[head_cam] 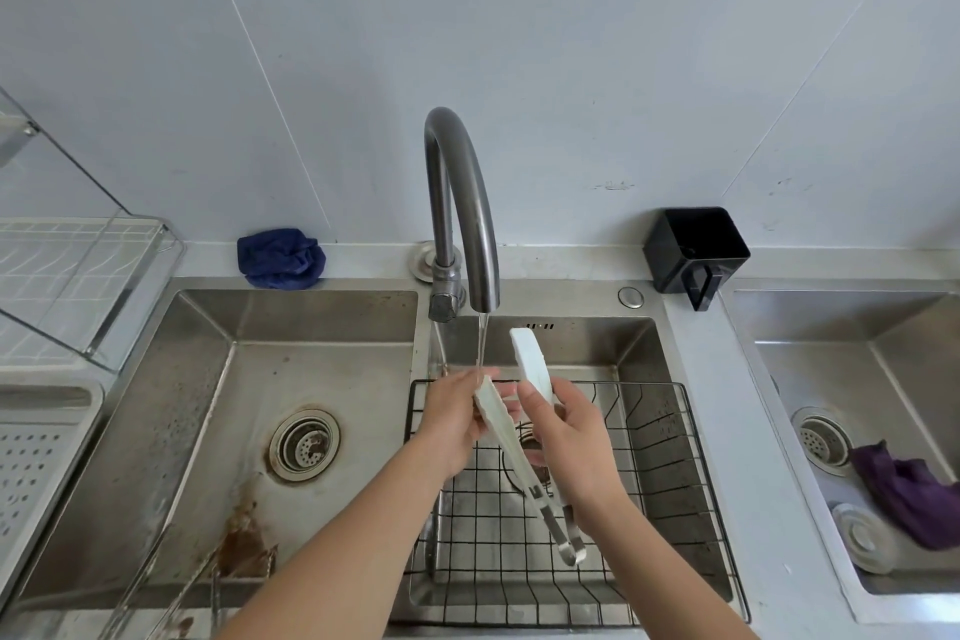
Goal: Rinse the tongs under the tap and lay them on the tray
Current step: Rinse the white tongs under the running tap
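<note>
- tray (36,447): well left of all fingers; left hand (449,413) nearer.
- left hand: fingers curled on left blade, under tap (470,203) stream.
- tongs (519,463): spread, between hands, long axis tap-to-body.
- right hand (569,431): fingers clamped on right arm.

A blue cloth (280,257) lies on the back ledge (363,261) behind the left basin (244,369), whose floor shows a drain strainer (305,445). A black wire basket (693,442) sits in the middle basin (587,346), a black square container (696,244) on the ledge at its back right corner. In the right sink (914,353), a purple cloth (909,489) lies beside a round metal lid (862,535).
</note>
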`<state>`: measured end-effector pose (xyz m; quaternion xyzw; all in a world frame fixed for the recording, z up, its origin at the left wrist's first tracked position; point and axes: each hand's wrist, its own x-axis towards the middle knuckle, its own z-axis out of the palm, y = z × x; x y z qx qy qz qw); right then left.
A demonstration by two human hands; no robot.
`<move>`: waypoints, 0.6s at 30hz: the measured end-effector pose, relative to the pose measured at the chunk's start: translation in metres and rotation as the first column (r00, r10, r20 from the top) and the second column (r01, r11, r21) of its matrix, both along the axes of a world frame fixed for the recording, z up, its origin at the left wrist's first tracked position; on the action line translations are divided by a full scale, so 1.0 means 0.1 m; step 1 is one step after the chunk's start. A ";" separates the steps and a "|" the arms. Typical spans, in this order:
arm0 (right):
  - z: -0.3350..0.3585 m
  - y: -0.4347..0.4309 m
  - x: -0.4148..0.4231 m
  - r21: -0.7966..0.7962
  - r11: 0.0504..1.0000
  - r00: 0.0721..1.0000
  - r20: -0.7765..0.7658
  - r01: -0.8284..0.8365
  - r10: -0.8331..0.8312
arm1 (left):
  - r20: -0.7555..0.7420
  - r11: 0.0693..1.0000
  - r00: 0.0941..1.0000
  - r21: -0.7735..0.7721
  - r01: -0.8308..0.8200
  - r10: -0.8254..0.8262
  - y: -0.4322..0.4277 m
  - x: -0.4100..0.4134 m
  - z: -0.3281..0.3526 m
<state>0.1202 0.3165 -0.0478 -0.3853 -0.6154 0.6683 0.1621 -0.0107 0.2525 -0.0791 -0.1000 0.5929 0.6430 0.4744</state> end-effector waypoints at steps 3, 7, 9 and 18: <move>-0.04 0.01 0.00 0.005 1.000 1.000 -0.004 0.000 0.000 | 0.126 0.997 0.991 0.067 -0.045 0.036 -0.05 -0.02 0.00; -0.06 0.00 0.01 0.006 1.000 1.000 0.018 -0.011 0.011 | 0.188 0.991 0.980 0.101 -0.086 0.066 -0.11 -0.02 -0.06; -0.05 0.00 0.01 -0.006 1.000 0.999 0.024 -0.023 0.023 | 0.200 0.992 0.978 0.094 -0.087 0.067 -0.12 -0.01 -0.09; -0.16 -0.15 -0.02 0.134 0.986 0.989 0.121 -0.104 0.088 | -0.098 0.984 0.992 -0.152 -0.097 0.083 0.11 0.12 -0.07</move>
